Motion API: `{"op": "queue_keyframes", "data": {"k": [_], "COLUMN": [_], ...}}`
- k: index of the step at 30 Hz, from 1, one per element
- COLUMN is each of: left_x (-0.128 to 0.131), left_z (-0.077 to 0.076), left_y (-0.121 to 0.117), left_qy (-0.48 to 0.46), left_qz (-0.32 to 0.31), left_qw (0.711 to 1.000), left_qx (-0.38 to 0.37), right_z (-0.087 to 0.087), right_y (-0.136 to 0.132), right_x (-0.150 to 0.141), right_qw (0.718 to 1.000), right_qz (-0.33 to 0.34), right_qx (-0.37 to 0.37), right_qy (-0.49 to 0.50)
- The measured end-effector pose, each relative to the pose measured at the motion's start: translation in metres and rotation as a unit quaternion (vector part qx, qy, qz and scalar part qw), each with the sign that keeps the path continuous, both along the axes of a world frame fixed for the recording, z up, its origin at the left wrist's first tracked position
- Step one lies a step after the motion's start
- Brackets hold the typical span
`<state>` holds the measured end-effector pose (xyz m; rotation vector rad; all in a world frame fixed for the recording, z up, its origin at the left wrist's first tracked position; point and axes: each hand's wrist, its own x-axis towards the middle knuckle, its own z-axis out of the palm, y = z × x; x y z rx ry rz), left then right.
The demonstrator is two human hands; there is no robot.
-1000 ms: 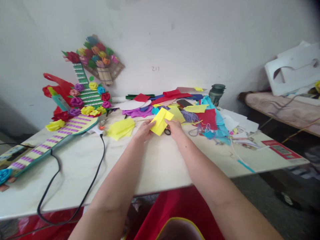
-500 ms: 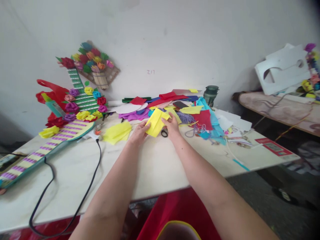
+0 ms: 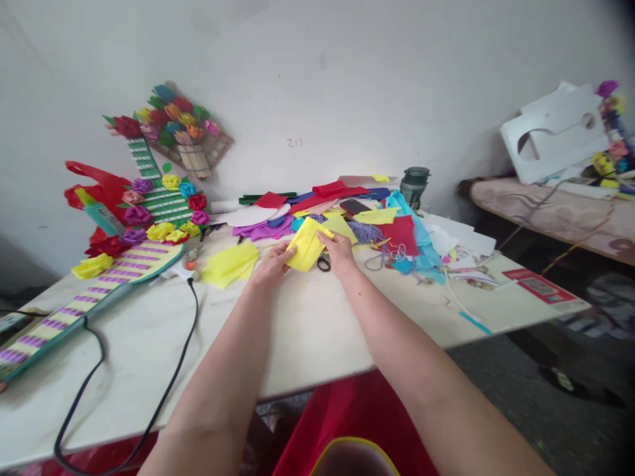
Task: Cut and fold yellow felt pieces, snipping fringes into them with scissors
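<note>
A piece of yellow crepe paper (image 3: 306, 244), creased and roughly square, is held up over the table between my two hands. My left hand (image 3: 273, 263) pinches its left edge. At its right edge, my right hand (image 3: 339, 251) grips the paper between thumb and fingers. More yellow crepe paper (image 3: 229, 264) lies flat on the table left of my left hand. Just below my right hand, the black handle loop of what looks like scissors (image 3: 324, 263) shows; the rest is hidden.
Coloured paper sheets (image 3: 327, 192) and purple string (image 3: 366, 231) are piled behind my hands. A glue gun (image 3: 182, 268) with a black cord (image 3: 186, 344) lies to the left, beside a flower-decorated guitar shape (image 3: 99, 291). A dark green bottle (image 3: 415, 185) stands at the back.
The view has shifted slightly to the right. Both hands keep hold of the yellow crepe paper, whose angle has changed a little.
</note>
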<state>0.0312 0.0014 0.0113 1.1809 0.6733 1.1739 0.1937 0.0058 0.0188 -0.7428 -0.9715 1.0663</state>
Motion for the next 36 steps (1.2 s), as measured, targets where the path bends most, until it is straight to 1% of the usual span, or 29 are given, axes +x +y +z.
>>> {"op": "queue_keyframes", "data": {"k": [2,5,8,11,14,18,21,23,25,27,31,36], "left_x": [-0.001,-0.003,-0.001,0.002,0.004,0.004,0.005,0.005,0.006,0.006,0.005,0.002], "left_z": [-0.001,-0.002,0.002,0.007,0.009,0.009,0.010,0.011,0.011,0.011,0.009,0.008], "left_y": [0.002,0.003,0.002,0.000,0.000,0.001,0.001,0.000,-0.001,-0.001,0.001,0.004], "left_qy": [0.013,0.031,0.032,0.020,0.021,0.024,0.022,0.019,0.017,0.016,0.021,0.026], "left_qz": [0.005,0.022,0.045,0.080,0.117,0.151,0.162,0.154,0.135,0.117,0.110,0.106], "left_qw": [1.000,0.999,0.997,0.994,0.989,0.983,0.981,0.982,0.984,0.985,0.982,0.977], "left_qx": [0.008,0.027,0.054,0.075,0.086,0.106,0.108,0.108,0.115,0.129,0.153,0.181], "right_z": [0.001,0.002,0.003,0.004,0.005,0.005,0.005,0.005,0.005,0.006,0.008,0.008], "right_y": [-0.001,-0.003,-0.006,-0.009,-0.011,-0.012,-0.011,-0.011,-0.012,-0.013,-0.017,-0.018], "right_x": [-0.001,-0.001,-0.001,-0.002,-0.003,-0.005,-0.006,-0.006,-0.005,-0.004,-0.003,-0.004], "right_qw": [0.999,0.995,0.988,0.983,0.979,0.979,0.980,0.975,0.962,0.942,0.888,0.823], "right_qz": [-0.011,-0.038,-0.051,-0.059,-0.057,-0.032,-0.035,-0.051,-0.073,-0.102,-0.152,-0.193], "right_qx": [0.025,0.051,0.068,0.080,0.093,0.114,0.096,0.107,0.144,0.183,0.233,0.280], "right_qy": [-0.019,-0.076,-0.128,-0.157,-0.173,-0.166,-0.172,-0.190,-0.219,-0.262,-0.365,-0.454]}}
